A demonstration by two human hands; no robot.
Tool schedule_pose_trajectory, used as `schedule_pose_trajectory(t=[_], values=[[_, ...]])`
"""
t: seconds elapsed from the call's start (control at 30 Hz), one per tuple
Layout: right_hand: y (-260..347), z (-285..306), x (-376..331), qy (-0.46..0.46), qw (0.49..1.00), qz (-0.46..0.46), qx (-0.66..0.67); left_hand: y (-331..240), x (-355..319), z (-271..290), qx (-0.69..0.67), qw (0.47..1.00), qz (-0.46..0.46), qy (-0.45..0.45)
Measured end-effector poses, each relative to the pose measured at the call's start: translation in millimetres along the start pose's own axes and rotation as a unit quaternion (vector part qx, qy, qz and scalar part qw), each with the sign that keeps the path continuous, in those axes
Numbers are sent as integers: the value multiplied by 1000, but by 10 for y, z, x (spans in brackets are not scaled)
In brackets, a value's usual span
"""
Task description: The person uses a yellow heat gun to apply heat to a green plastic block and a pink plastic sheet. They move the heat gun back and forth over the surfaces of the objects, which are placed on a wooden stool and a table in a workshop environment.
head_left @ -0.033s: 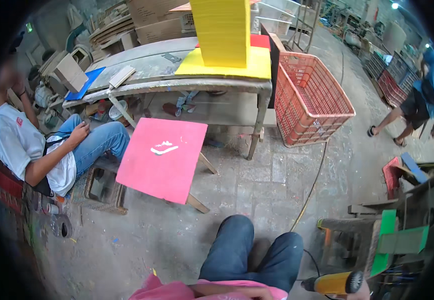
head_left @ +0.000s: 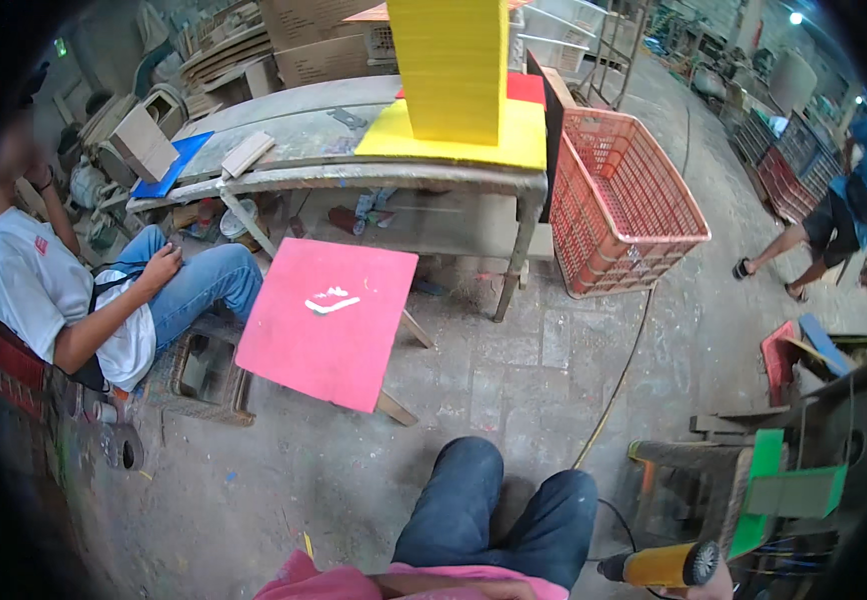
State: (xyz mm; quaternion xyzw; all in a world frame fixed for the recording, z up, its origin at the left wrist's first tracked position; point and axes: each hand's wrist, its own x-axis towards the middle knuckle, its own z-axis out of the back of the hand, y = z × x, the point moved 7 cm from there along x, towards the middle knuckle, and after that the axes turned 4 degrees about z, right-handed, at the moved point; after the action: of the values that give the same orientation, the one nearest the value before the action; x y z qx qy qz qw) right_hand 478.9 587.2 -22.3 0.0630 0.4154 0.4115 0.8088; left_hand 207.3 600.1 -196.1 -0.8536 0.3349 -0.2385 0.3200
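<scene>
At the bottom right edge of the view, the person's right hand (head_left: 716, 590) is barely visible against a yellow cylindrical power tool with a black nose (head_left: 662, 565); only a sliver of the hand shows at the tool's rear end, so whether the fingers are wrapped round it or merely beside it cannot be told. A black cord runs from the tool across the floor. The left hand is out of view; a forearm lies across the bottom edge over pink cloth (head_left: 304, 580), above the person's own knees in blue jeans (head_left: 499, 510). Ahead of the knees, a pink square board with a white mark (head_left: 329, 320) stands tilted on wooden legs on the stained, cracked concrete floor (head_left: 514, 370). Beyond it stands a worn grey workbench, whose tabletop (head_left: 294, 120) carries a tall stack of yellow sheets (head_left: 451, 65) on a wider yellow sheet, a blue sheet (head_left: 176, 165) and a wooden block (head_left: 246, 153). A red plastic mesh basket (head_left: 619, 200) sits on the floor just beside the bench's right end. On the left, a seated person in a white shirt and jeans (head_left: 64, 290) rests one hand on a thigh. Far right, another person in blue (head_left: 854, 200) walks through the cluttered workshop, near green panels (head_left: 784, 490) and stacked crates.
</scene>
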Motion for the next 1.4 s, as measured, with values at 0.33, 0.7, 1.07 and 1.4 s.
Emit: schedule_pose_trajectory(t=[0.33, 0.7, 1.07, 1.4], values=[[2231, 1087, -431, 218, 966, 131, -45, -1963, -136, -2128, 28, 983, -165, -74], [3210, 1541, -436, 338, 936, 93, -12, -1558, -3457, -2834, -136, 515, -61, -844], [3549, 1186, 745, 432, 897, 60, -69, -731, -3842, -2366, -382, 398, 45, -833], [3942, 352, 1565, 428, 888, -115, -127, -33, -4181, -1859, -295, 504, 252, -772]])
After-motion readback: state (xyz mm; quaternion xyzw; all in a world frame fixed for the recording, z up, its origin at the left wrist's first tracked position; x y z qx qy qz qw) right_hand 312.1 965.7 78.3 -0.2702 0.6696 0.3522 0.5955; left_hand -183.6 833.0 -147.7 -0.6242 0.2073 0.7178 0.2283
